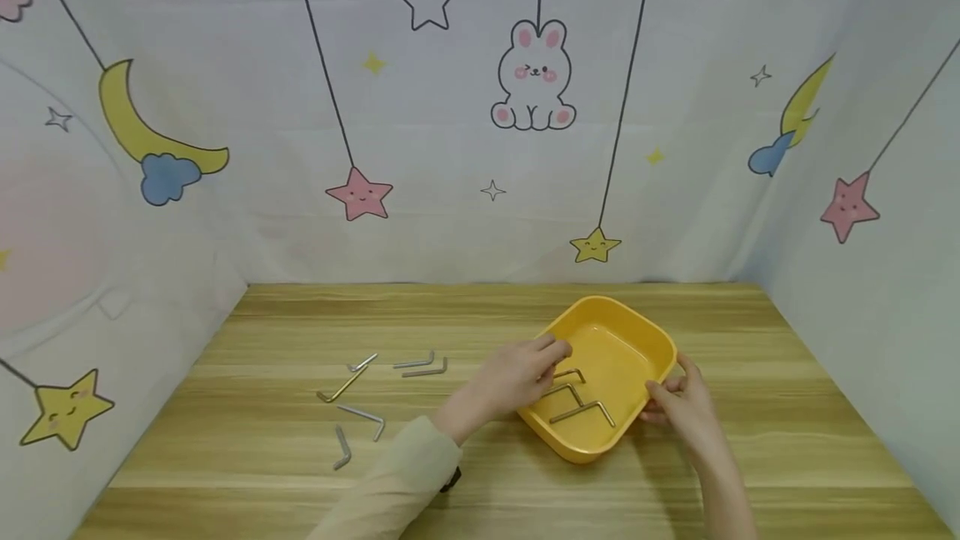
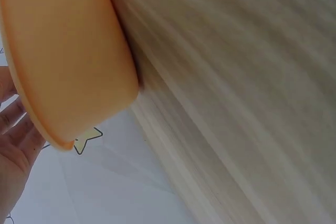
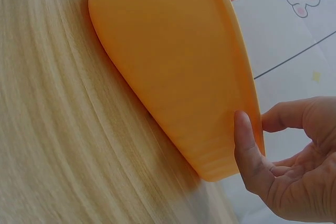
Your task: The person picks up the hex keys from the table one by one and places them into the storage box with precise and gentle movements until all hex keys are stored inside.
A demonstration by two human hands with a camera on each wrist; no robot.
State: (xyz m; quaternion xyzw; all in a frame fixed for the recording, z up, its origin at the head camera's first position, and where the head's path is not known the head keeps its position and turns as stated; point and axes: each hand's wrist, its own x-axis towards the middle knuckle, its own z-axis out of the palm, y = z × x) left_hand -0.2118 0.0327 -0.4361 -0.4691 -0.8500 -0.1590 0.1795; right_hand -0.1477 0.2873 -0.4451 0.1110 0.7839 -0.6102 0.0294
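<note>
With right hand (image 1: 682, 407): pinching rim of yellow tray (image 1: 622, 365) at right side, between thumb and fingers. With left hand (image 1: 525, 369): reaching over tray's left side, fingertips hidden; cannot tell if apart, together or clamped on anything. Inside tray, near left hand: hex keys (image 1: 574, 412), three visible. On wood-grain table (image 1: 262, 423), left of tray: six loose keys (image 1: 348, 385), scattered.

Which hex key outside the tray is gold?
The hex key whose bend lies farthest left in the head view; the other five keys there look grey.
</note>
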